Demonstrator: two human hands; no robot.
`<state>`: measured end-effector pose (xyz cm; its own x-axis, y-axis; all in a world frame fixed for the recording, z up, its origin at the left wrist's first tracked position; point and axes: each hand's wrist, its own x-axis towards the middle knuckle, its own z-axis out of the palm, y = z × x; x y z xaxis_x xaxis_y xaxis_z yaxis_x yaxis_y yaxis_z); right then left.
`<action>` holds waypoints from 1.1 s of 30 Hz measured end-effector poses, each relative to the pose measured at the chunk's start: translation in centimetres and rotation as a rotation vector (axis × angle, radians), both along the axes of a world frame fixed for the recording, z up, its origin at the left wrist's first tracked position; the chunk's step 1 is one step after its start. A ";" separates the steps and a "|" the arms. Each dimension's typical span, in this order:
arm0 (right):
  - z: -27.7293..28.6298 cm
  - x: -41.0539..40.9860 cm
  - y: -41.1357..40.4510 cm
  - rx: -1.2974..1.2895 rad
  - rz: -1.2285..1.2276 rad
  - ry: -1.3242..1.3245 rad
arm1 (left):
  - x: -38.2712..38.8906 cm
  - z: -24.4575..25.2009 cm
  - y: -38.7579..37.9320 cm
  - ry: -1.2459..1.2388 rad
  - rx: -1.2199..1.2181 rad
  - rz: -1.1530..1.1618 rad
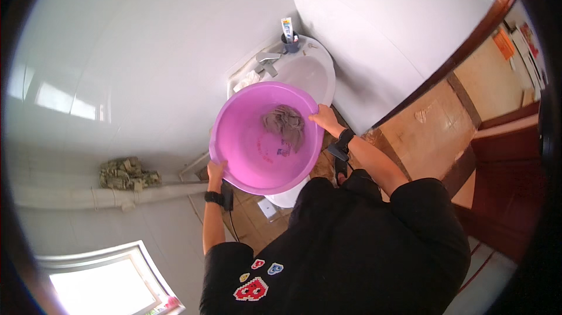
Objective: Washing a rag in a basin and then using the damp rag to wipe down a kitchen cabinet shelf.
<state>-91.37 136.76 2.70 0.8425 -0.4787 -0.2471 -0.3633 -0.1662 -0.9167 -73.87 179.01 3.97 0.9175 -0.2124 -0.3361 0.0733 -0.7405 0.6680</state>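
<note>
A pink plastic basin (246,139) hangs between my two hands, its upper edge overlapping the front of the white washbasin (322,78). My left hand (216,173) grips the rim at the lower left, and my right hand (326,119) grips it on the right. Inside the basin lies a crumpled grey-brown cloth (285,123), near some printed marks on the bottom. A metal faucet (268,61) stands at the washbasin's back edge, with a white crumpled cloth or paper (247,80) beside it.
A dark cup (290,45) with a toothpaste tube (287,27) stands in the washbasin's corner. A camouflage cloth (127,173) rests on a pale wall pipe (167,193). Walls meet behind the washbasin; a doorway opens at right. A window (105,284) is at lower left.
</note>
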 end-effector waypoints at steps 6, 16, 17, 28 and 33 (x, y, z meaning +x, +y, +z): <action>-1.7 -6.9 1.0 -0.048 -0.215 -0.031 | -3.8 0.7 -4.1 -0.011 -0.089 0.040; -1.2 -24.0 5.1 -0.016 -0.561 0.106 | -7.8 0.3 -10.5 0.027 -0.053 -0.383; -0.9 -25.5 5.5 -0.041 -0.608 0.131 | -8.2 -0.1 -11.6 0.032 -0.035 -0.445; -0.5 -45.9 8.6 0.057 -1.158 0.168 | -18.8 -2.9 -28.9 0.130 -0.037 -1.075; -1.7 -51.9 7.8 0.070 -1.354 0.072 | -23.6 -5.2 -37.9 0.135 0.016 -1.330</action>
<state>-143.28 144.53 1.03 -0.2909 -0.8987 -0.3281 -0.2503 0.4025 -0.8805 -97.52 141.11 -1.27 -0.0229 -0.9082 -0.4179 -0.6407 -0.3075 0.7035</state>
